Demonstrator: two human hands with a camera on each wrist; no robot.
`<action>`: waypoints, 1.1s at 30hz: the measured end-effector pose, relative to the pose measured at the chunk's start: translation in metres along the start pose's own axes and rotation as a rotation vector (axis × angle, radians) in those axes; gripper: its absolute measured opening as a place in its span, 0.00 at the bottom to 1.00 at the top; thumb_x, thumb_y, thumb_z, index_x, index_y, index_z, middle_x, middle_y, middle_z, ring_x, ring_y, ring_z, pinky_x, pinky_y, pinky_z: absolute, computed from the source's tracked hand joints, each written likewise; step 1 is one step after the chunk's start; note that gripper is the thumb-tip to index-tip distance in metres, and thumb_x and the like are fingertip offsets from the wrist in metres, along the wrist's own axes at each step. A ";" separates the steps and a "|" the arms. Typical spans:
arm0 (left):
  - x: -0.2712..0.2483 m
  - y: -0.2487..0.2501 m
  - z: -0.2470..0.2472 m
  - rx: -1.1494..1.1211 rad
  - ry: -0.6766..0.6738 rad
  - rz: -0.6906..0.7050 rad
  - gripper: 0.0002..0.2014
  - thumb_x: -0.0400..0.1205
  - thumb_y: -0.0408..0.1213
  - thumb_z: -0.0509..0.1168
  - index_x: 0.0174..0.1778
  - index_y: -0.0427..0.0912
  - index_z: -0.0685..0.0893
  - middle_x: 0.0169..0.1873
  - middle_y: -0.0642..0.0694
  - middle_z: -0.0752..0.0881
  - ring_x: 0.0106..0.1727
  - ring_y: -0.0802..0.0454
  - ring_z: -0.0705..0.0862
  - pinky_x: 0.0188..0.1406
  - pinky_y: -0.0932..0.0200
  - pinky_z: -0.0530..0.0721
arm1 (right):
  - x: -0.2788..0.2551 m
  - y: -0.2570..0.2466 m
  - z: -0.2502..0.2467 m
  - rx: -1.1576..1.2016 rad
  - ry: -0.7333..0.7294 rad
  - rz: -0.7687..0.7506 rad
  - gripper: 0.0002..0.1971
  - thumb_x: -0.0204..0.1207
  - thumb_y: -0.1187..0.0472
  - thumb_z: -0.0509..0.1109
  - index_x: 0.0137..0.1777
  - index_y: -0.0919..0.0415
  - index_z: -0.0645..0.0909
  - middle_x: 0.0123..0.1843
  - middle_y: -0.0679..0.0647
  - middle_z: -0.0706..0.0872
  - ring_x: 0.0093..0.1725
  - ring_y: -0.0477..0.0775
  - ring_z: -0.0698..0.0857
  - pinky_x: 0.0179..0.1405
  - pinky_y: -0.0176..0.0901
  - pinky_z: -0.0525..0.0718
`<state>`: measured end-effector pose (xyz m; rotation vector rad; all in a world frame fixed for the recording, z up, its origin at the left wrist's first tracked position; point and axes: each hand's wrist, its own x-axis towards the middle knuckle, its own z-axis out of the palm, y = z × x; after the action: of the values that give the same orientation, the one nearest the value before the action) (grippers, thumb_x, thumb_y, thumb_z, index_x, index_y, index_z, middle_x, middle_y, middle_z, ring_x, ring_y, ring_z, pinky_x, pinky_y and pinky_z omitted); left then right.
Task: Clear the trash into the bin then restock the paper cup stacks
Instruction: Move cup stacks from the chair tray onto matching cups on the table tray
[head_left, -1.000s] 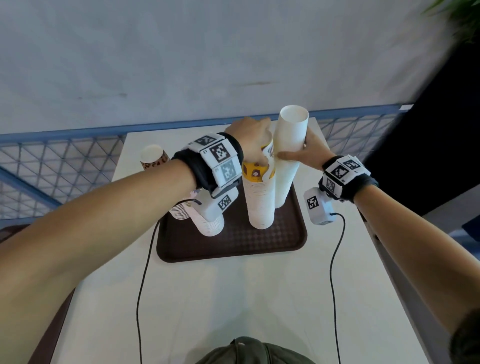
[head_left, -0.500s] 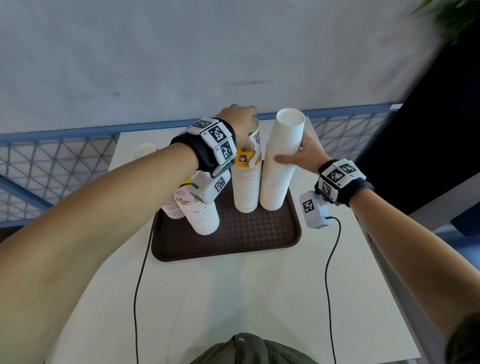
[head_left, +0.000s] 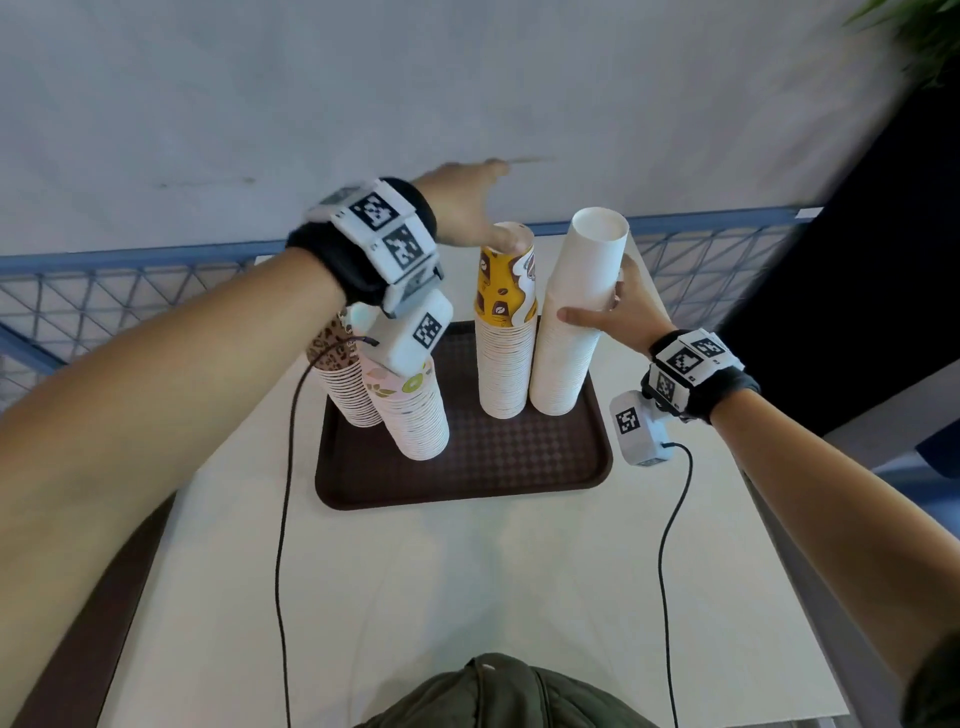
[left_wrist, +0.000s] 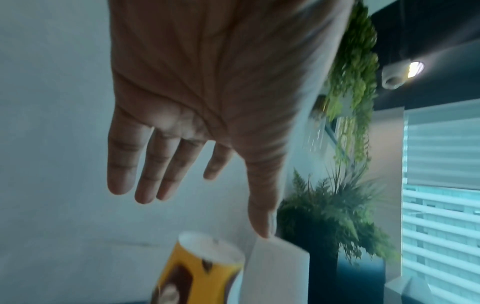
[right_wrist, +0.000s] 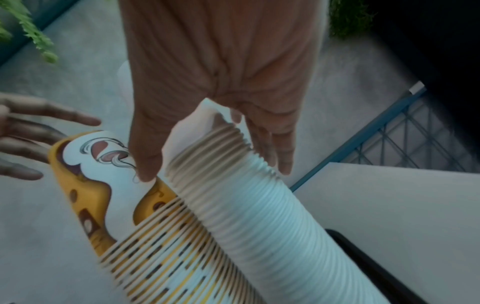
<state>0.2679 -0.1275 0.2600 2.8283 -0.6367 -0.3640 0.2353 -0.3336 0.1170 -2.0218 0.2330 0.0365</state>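
Observation:
Four stacks of paper cups stand on a brown tray (head_left: 467, 478). My left hand (head_left: 483, 197) (left_wrist: 182, 195) hovers over the yellow coffee-print stack (head_left: 506, 353) (left_wrist: 197, 273) with fingers straight and spread, holding nothing; its thumb lies by the top rim. My right hand (head_left: 597, 301) (right_wrist: 215, 170) grips the tall white stack (head_left: 571, 338) (right_wrist: 272, 226) near its top, thumb on one side and fingers on the other. The white stack leans against the yellow stack (right_wrist: 145, 236).
A floral-print stack (head_left: 415, 415) and a leopard-print stack (head_left: 343, 384) stand on the tray's left part, under my left wrist. The white table (head_left: 467, 597) ends at a blue mesh railing (head_left: 130, 291) behind. A dark brown surface (head_left: 78, 649) borders the table's left edge.
My left hand has let go of the top of the yellow stack, lifted and opened its fingers. The right hand has stayed on the white stack.

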 end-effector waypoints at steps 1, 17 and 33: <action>-0.006 -0.004 -0.008 0.011 0.016 0.001 0.40 0.75 0.54 0.67 0.79 0.43 0.58 0.76 0.38 0.69 0.75 0.41 0.70 0.71 0.51 0.69 | -0.005 0.002 0.001 0.029 0.014 0.022 0.54 0.61 0.59 0.82 0.80 0.59 0.49 0.73 0.63 0.73 0.70 0.59 0.77 0.71 0.59 0.76; -0.091 -0.171 0.028 -0.442 0.241 -0.352 0.35 0.73 0.41 0.73 0.74 0.47 0.65 0.65 0.39 0.76 0.61 0.44 0.79 0.62 0.52 0.75 | -0.089 0.013 0.120 -0.122 -0.338 -0.077 0.38 0.64 0.53 0.79 0.71 0.53 0.64 0.60 0.57 0.79 0.58 0.54 0.81 0.59 0.47 0.82; -0.068 -0.233 0.177 -0.874 0.132 -0.445 0.54 0.63 0.37 0.81 0.79 0.49 0.52 0.76 0.42 0.68 0.74 0.41 0.71 0.73 0.45 0.72 | -0.067 0.011 0.230 -0.046 -0.121 0.155 0.53 0.51 0.54 0.85 0.75 0.54 0.58 0.69 0.52 0.79 0.68 0.56 0.79 0.69 0.59 0.77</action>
<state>0.2489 0.0805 0.0440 2.0794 0.1795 -0.3943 0.1849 -0.1235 0.0129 -2.0356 0.3141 0.2634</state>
